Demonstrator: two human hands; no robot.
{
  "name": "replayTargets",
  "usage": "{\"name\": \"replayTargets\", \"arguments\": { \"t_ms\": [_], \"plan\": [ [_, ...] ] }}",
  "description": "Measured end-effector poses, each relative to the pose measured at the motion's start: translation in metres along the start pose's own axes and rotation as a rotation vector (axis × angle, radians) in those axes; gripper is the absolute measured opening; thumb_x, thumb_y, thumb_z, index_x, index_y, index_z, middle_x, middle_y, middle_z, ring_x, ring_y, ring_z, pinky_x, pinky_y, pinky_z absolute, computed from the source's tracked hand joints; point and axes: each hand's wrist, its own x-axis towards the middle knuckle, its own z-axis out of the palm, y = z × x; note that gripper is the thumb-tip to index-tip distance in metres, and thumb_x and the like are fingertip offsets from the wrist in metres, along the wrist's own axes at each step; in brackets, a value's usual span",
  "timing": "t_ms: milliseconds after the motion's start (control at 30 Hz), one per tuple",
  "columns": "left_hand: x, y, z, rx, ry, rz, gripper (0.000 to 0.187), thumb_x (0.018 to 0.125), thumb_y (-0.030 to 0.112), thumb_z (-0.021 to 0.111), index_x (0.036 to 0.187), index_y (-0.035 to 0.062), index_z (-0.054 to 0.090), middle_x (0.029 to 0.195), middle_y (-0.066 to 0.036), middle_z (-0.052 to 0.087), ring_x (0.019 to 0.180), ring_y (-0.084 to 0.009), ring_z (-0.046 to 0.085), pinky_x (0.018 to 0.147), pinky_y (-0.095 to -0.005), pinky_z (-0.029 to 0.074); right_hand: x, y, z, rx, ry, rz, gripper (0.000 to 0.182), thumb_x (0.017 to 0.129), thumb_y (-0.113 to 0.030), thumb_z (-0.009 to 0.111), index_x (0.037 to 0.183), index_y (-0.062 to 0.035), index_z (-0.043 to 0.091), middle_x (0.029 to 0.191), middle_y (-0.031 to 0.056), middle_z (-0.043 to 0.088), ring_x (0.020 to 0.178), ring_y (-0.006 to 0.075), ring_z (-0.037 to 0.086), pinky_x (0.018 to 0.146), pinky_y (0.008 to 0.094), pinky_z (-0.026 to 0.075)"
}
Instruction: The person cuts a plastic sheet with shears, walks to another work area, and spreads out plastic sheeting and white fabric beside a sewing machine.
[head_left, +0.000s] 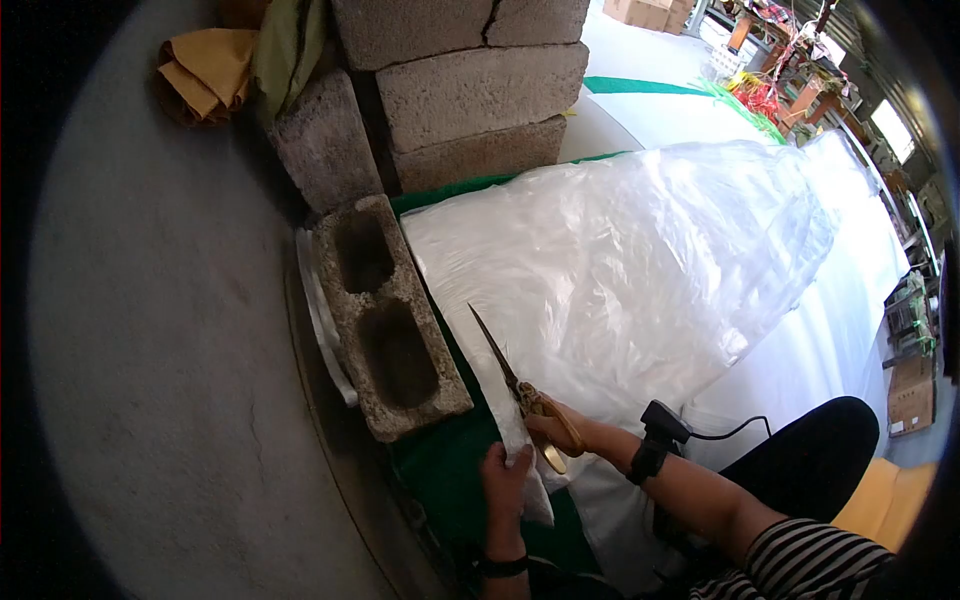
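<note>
My right hand (563,424) is closed round the gold handles of a pair of scissors (512,383). The long dark blades point up and to the left, over the edge of a clear plastic sheet (620,260), and look nearly closed. Just below, my left hand (506,482) pinches a narrow folded edge of the plastic near its lower end. White material (800,345) and green cloth (440,475) lie under the sheet.
A hollow concrete block (450,395) stands left of the plastic, with stacked blocks (485,95) behind it. Brown cloth (205,75) hangs at the upper left beside a grey wall (190,330). Cardboard boxes (912,393) and cluttered benches (800,95) are at right.
</note>
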Motion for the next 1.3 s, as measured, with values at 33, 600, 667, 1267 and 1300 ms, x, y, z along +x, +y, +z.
{"name": "replayTargets", "arguments": {
  "t_ms": [33, 600, 667, 1267, 1300],
  "plan": [
    [-0.001, 0.0, 0.001, -0.062, 0.009, 0.012, 0.015, 0.083, 0.008, 0.065, 0.092, -0.0011, 0.057, 0.087, -0.006, 0.061, 0.079, -0.0109, 0.054, 0.069, -0.0276, 0.045, 0.001, 0.002, 0.0, -0.089, 0.045, -0.079, 0.034, 0.086, -0.021, 0.054, 0.112, -0.0013, 0.047, 0.089, 0.0099, 0.057, 0.076, 0.0153, 0.054, 0.068, 0.0307, 0.047],
    [-0.014, 0.027, 0.008, -0.178, -0.015, -0.006, 0.016, 0.084, 0.007, 0.065, 0.096, 0.0002, 0.058, 0.091, -0.004, 0.062, 0.081, -0.0093, 0.056, 0.07, -0.0259, 0.046, 0.015, -0.029, -0.004, -0.247, 0.161, -0.231, 0.04, 0.087, -0.028, 0.052, 0.111, 0.0033, 0.043, 0.088, 0.0182, 0.057, 0.08, 0.0237, 0.054, 0.074, 0.0365, 0.045],
    [-0.016, 0.023, 0.01, -0.093, -0.006, -0.063, 0.016, 0.084, 0.008, 0.066, 0.096, 0.0006, 0.059, 0.09, -0.004, 0.062, 0.079, -0.009, 0.055, 0.069, -0.0258, 0.046, 0.005, -0.062, -0.011, 0.056, -0.086, -0.05, 0.041, 0.087, -0.03, 0.052, 0.111, 0.0024, 0.044, 0.085, 0.017, 0.057, 0.079, 0.0233, 0.054, 0.073, 0.0365, 0.045],
    [-0.012, 0.011, 0.007, -0.004, -0.001, 0.002, 0.024, 0.082, 0.012, 0.067, 0.101, -0.0007, 0.06, 0.09, -0.006, 0.064, 0.08, -0.0132, 0.059, 0.071, -0.0306, 0.048, 0.039, -0.066, -0.016, 0.04, 0.002, -0.214, 0.027, 0.085, -0.019, 0.053, 0.103, 0.0005, 0.055, 0.078, 0.0039, 0.055, 0.066, 0.0121, 0.051, 0.056, 0.0278, 0.043],
    [-0.013, 0.011, 0.008, -0.005, -0.003, 0.005, 0.024, 0.082, 0.012, 0.067, 0.101, -0.0007, 0.06, 0.09, -0.006, 0.064, 0.08, -0.0132, 0.059, 0.071, -0.0306, 0.048, 0.037, -0.075, -0.018, 0.039, 0.004, -0.217, 0.027, 0.085, -0.019, 0.053, 0.103, 0.0005, 0.055, 0.078, 0.0039, 0.055, 0.066, 0.0121, 0.051, 0.056, 0.0278, 0.043]
  ]
}}
